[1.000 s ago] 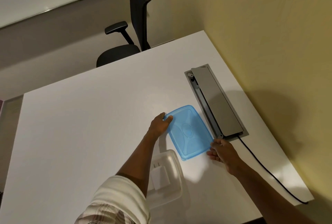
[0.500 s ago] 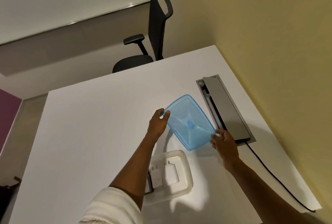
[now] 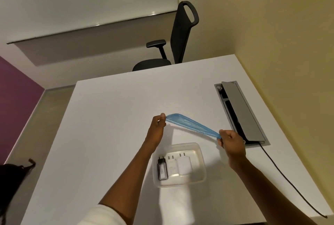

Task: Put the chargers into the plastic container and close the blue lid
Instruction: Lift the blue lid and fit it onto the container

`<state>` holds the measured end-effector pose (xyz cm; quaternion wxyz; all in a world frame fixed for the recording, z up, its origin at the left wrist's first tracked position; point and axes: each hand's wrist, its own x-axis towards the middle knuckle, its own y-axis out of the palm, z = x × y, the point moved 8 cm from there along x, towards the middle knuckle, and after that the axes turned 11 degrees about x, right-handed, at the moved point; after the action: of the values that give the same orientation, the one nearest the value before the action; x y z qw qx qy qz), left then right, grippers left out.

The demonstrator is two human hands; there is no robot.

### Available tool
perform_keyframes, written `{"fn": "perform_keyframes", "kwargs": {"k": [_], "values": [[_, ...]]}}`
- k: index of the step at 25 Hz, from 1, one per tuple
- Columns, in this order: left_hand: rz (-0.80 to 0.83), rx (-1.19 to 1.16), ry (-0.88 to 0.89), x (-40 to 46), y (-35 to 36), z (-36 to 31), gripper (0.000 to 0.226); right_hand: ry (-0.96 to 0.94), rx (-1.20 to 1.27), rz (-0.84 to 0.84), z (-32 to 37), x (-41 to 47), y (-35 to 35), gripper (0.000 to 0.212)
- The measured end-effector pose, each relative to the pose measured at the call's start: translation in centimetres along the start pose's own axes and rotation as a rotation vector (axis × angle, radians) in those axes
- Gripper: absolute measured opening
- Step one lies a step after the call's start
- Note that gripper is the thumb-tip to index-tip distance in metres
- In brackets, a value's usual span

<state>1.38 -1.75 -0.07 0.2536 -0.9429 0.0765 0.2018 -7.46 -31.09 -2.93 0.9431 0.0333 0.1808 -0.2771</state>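
The blue lid (image 3: 191,124), flat on the table (image 3: 108,125) a second ago, is now lifted nearly edge-on, left hand (image 3: 157,129) and right hand (image 3: 232,142) each pinching an end, above the plastic container (image 3: 202,154) already holding three chargers (image 3: 173,167), so only closing remains.

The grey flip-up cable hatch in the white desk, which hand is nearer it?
Right. The right hand is beside the hatch's near end; the left hand is farther left.
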Motion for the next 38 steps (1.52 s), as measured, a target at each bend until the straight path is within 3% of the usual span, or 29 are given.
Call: {"fn": "perform_keyframes", "kwargs": {"k": [3,7,12,16,29,38], "values": [[0.014,-0.072,-0.015,-2.4,-1.1,1.8,0.067,0.005,-0.032,0.018,-0.8,-1.8,0.3,0.003],[0.037,-0.121,-0.036,-5.3,-0.8,4.6,0.039,-0.049,-0.143,0.006,-0.9,-6.0,0.7,0.019],[0.028,0.015,-0.028,-7.6,1.3,8.4,0.061,-0.181,-0.423,0.044,-3.8,-9.2,1.8,0.040],[-0.074,0.161,-0.022,-8.4,1.5,11.0,0.077,-0.165,-0.472,0.089,-6.4,-10.6,2.7,0.051],[-0.147,0.172,0.077,-9.3,2.7,12.7,0.086,-0.214,-0.637,0.162,-7.0,-11.6,4.6,0.058],[-0.122,0.198,0.075,-9.1,2.9,13.0,0.076,-0.272,-0.702,0.227,-7.3,-11.3,4.9,0.057]]}}
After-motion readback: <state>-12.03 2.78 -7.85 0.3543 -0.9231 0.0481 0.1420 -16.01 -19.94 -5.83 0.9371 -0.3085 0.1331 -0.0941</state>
